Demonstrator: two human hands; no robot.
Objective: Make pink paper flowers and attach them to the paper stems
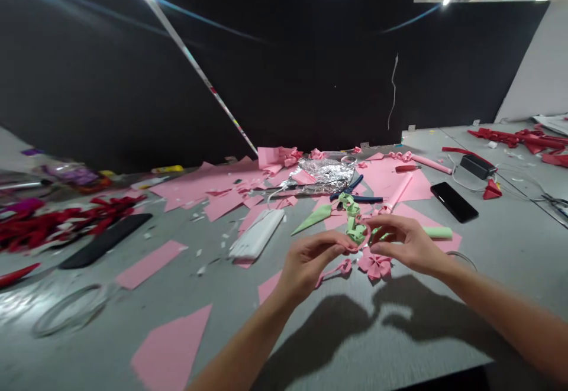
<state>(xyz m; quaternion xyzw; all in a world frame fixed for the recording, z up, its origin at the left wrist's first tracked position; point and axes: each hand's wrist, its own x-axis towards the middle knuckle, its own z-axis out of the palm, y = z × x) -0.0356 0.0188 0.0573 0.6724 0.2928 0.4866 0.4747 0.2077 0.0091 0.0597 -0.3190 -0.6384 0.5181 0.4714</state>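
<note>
A narrow pink paper strip (368, 235), bent into a curl, is pinched between the thumb and fingers of my left hand (310, 264). My right hand (406, 243) is at the strip's right side, its thumb and fingers curved and apart, fingertips close to the curl; whether they touch it I cannot tell. Just behind the strip are curled light-green paper pieces (350, 207), partly hidden by it. Below my hands lie a pink paper flower (375, 265) and a twisted pink paper piece (339, 269).
Blue-handled pliers (355, 194) and crumpled foil (326, 172) lie behind. To the left are a white power bank (257, 234) and pink paper sheets (173, 349). A black phone (454, 202), a green roll (438, 233) and a black adapter (478, 166) lie right. A black panel (310, 71) stands behind.
</note>
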